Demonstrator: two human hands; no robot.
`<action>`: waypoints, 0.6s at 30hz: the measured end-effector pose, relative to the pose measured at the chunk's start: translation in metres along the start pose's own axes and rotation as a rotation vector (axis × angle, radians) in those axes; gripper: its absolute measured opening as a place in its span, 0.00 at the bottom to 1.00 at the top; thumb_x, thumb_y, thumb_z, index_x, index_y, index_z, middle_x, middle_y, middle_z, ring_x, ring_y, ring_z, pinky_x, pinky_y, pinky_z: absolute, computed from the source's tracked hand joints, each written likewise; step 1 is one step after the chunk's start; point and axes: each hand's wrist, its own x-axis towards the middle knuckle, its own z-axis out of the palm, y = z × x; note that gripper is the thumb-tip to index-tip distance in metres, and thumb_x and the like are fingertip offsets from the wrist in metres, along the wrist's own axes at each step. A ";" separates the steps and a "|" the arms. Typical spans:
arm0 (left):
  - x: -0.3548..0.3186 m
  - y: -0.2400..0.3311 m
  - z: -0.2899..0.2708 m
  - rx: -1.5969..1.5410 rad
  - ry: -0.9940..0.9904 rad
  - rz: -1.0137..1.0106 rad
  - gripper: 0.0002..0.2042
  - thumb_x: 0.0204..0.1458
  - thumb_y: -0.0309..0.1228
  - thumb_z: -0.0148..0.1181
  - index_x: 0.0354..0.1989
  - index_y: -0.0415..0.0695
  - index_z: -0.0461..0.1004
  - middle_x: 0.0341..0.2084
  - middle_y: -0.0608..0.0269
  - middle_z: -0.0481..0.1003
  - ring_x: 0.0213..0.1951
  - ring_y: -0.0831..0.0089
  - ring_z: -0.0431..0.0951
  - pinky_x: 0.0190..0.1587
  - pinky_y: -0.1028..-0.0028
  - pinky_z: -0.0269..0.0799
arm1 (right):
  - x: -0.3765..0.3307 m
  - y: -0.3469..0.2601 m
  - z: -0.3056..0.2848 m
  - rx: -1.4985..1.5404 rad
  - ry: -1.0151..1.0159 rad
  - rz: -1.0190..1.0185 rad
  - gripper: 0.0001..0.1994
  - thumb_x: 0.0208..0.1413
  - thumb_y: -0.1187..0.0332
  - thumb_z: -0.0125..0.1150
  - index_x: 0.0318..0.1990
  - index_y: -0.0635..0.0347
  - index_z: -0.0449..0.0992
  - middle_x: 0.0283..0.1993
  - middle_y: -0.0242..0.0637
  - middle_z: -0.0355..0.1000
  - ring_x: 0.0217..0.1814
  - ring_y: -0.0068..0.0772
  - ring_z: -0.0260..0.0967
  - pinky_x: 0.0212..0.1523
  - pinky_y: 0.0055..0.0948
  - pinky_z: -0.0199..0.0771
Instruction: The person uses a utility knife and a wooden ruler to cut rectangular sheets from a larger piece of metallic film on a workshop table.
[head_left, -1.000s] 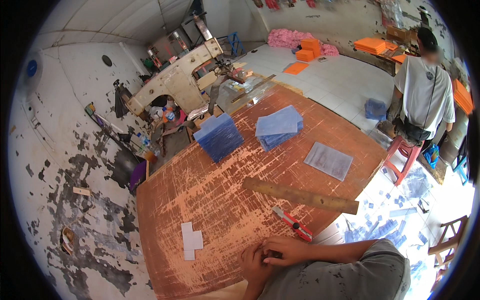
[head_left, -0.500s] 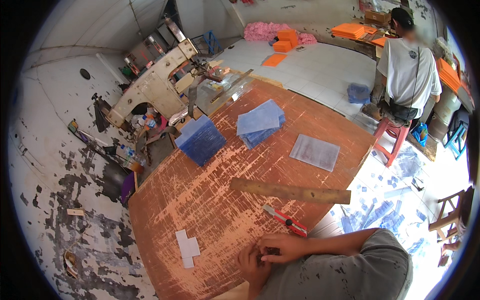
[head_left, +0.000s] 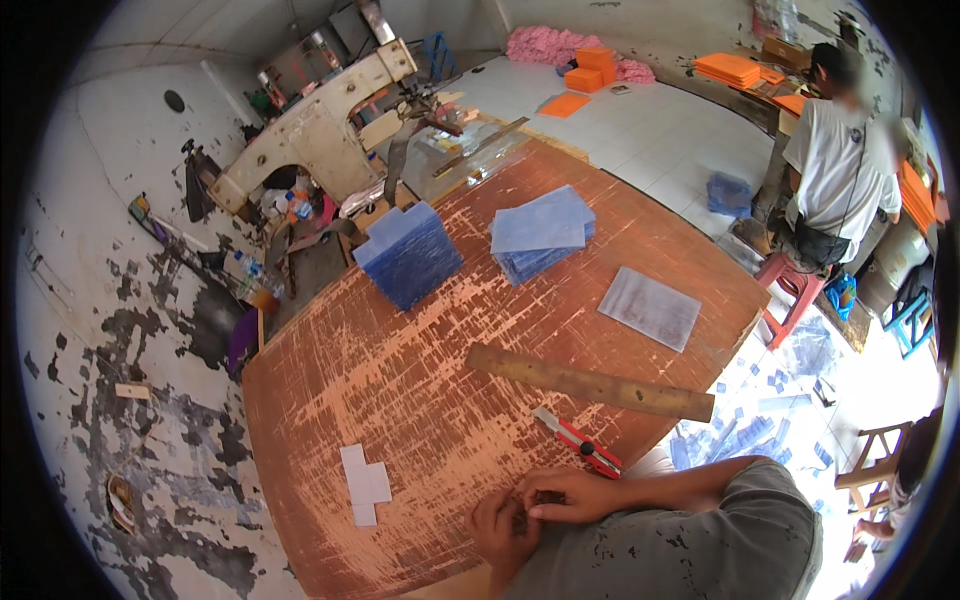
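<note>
My left hand and my right hand rest close together at the near edge of the worn brown table. Both have curled fingers, and a dark patch shows between them that I cannot make out. Just beyond my right hand lies a red and black utility knife, its blade end pointing away to the left. Farther off is a long, brownish flat ruler. To the left of my hands lies a white cross-shaped paper piece.
Beyond the ruler stand a blue sheet stack, another bluish stack and a flat translucent sheet. A pale machine is at the far left. A person sits on a red stool; blue scraps litter the floor.
The view has shifted slightly, so the far things sit farther right in the picture. My hands stay together at the table edge; the knife, ruler and sheets have not been moved.
</note>
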 end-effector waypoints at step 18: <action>0.060 0.013 -0.056 -0.322 -0.353 -0.050 0.14 0.57 0.28 0.75 0.51 0.47 0.84 0.52 0.63 0.84 0.56 0.59 0.84 0.62 0.58 0.72 | 0.022 -0.045 -0.040 0.023 -0.154 0.009 0.06 0.71 0.68 0.65 0.46 0.59 0.78 0.48 0.38 0.73 0.49 0.37 0.76 0.48 0.36 0.77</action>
